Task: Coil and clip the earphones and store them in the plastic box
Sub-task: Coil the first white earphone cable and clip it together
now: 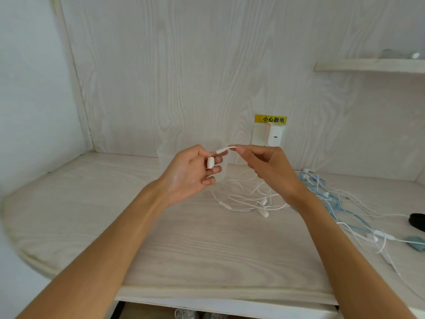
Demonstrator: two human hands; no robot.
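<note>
Over the middle of the pale wood-grain desk [161,238], both bare forearms reach forward from its near edge and the hands meet above the surface. Palm up, the left hand [190,171] has its fingers curled, with a small white oval clip [210,162] lodged between them and the thumb and forefinger pinching the white plug end of an earphone cable [226,149]. Just beside it, the right hand [269,164] pinches the same short white stretch at its other end with thumb and fingertips, so the piece bridges the two hands.

Below and beyond the right hand, a loose tangle of thin white wired earphones [248,199] lies on the desk, its inline remote and earbuds toward the near side of the heap. Further right, toward the right edge, blue-cabled earphones [331,203] sprawl mixed with more white cable. A black object [417,221] and a grey-green one [416,242] sit cut off at that edge.

Behind the left hand, near the back edge of the desk, stands a clear plastic box [165,155], faint and mostly hidden. On the back wall, a white charger [274,134] sits in a socket under a yellow warning sticker [271,119].
</note>
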